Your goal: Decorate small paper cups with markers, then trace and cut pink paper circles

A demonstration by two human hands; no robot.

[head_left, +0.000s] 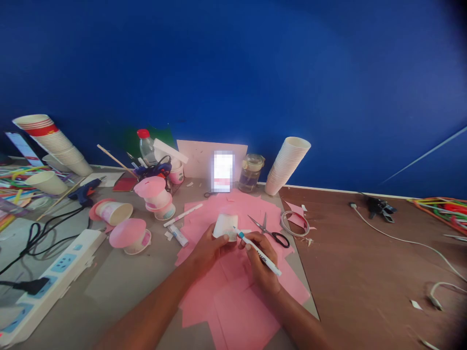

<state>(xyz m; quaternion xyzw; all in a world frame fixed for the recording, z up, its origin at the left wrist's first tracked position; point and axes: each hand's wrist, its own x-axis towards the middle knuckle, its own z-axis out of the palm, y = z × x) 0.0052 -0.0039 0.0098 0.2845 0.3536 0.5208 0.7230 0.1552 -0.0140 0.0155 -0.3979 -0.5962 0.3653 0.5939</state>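
My left hand is closed around a small white paper cup, held over the pink paper sheets. In my right hand is a white marker pen with a blue collar near its tip. The pen's tip is at the cup's right side; whether it touches cannot be made out. To the right of the cup lie scissors with black handles, blades open. A white pen and a small tube rest to the left of the paper.
Pink-topped paper cups stand on the left, near a glue gun and a power strip. Behind are a glass jar, a leaning cup stack and a bright, blurred screen. A tape roll lies right.
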